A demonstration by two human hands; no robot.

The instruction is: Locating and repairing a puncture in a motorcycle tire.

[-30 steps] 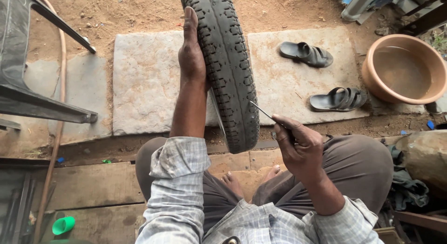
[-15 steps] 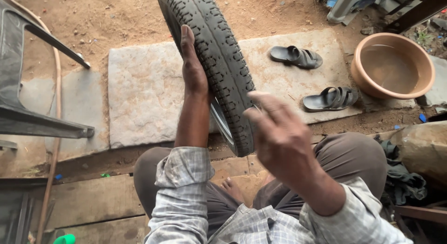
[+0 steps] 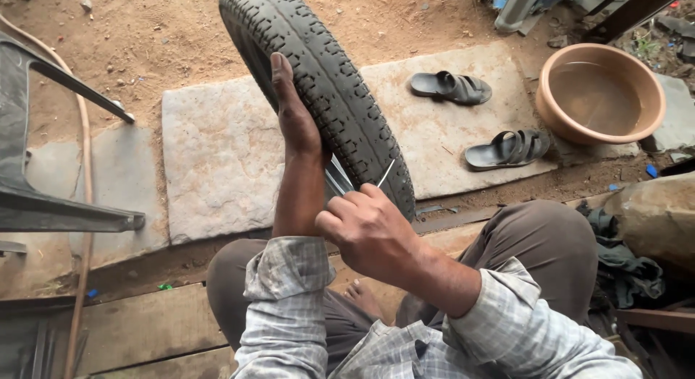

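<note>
Against tyre (image 3: pixel 340 97) — left hand (image 3: pixel 293 115) flat.

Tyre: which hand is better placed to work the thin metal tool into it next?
Right, probably. The right hand already grips the thin metal tool, its tip at the tyre tread. The left hand lies flat against the tyre, steadying it upright.
</note>
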